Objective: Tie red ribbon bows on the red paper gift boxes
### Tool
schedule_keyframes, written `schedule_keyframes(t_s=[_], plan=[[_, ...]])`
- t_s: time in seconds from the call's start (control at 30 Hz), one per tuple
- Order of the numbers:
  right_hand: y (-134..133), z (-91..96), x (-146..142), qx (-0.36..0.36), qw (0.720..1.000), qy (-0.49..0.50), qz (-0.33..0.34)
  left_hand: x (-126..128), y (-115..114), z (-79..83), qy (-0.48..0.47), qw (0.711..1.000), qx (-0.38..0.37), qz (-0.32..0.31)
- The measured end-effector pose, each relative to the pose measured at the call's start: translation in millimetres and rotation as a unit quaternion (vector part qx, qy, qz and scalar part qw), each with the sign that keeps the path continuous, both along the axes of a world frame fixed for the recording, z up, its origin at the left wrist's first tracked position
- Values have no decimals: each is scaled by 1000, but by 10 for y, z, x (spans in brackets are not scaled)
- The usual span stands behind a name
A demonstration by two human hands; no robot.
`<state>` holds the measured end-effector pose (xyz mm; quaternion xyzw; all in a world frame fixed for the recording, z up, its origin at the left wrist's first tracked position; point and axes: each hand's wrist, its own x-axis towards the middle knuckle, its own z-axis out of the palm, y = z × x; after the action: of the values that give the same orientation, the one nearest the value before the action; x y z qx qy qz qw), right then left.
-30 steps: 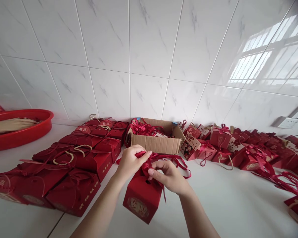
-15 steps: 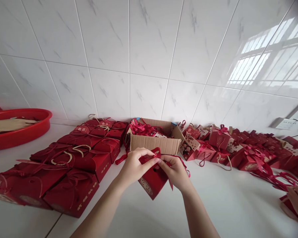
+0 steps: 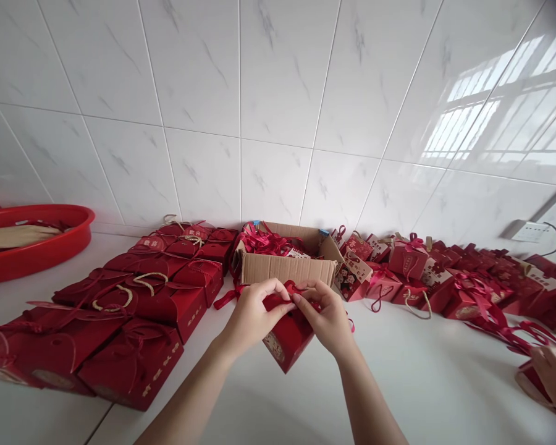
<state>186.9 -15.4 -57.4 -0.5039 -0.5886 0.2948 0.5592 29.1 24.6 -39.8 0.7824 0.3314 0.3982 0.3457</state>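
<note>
Both my hands meet over a small red gift box [image 3: 288, 342] lifted above the white counter [image 3: 412, 383]. My left hand [image 3: 252, 314] pinches the red ribbon [image 3: 223, 299] at the box's top, its loose end trailing left. My right hand [image 3: 327, 318] grips the same ribbon from the other side, fingertips almost touching the left ones. The box hangs tilted, a gold emblem on its lower face. Just behind my hands stands an open cardboard box [image 3: 287, 267] with loose red ribbons [image 3: 263, 240] in it.
Several tied red gift boxes [image 3: 134, 303] lie in rows on the left. More red boxes [image 3: 445, 278] and ribbons crowd the right along the tiled wall. A red tray [image 3: 37, 250] sits far left. Another person's hand [image 3: 553, 374] holds a box at the right edge.
The box rose from the counter and tilted, moving slightly away from me. My fingers closed together on the ribbon at its top. The other person's hand came further in at the right.
</note>
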Motion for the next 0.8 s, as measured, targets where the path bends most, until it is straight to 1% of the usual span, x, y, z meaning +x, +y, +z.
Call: schedule_keyframes(t_s=[0.17, 0.3, 0.37, 0.43, 0.5, 0.57, 0.7, 0.8], plan=[[-21, 21, 13, 11, 999, -42, -1, 7, 14, -27, -4, 998, 53, 24], [-12, -7, 27, 28, 997, -66, -26, 22, 18, -48, -3, 993, 98, 63], [4, -25, 26, 49, 996, -73, -30, 25, 20, -56, -15, 992, 96, 77], [19, -35, 19, 66, 995, -72, -21, 22, 22, -60, -33, 993, 78, 88], [27, -38, 7, 72, 995, -68, -11, 20, 25, -62, -47, 993, 59, 91], [25, -36, -12, 79, 994, -71, -18, 20, 28, -64, -47, 993, 57, 95], [8, -34, -59, 109, 987, -103, -57, 30, 32, -83, -10, 987, 101, 122], [4, -36, -81, 112, 984, -121, -73, 33, 36, -96, -2, 984, 127, 127]])
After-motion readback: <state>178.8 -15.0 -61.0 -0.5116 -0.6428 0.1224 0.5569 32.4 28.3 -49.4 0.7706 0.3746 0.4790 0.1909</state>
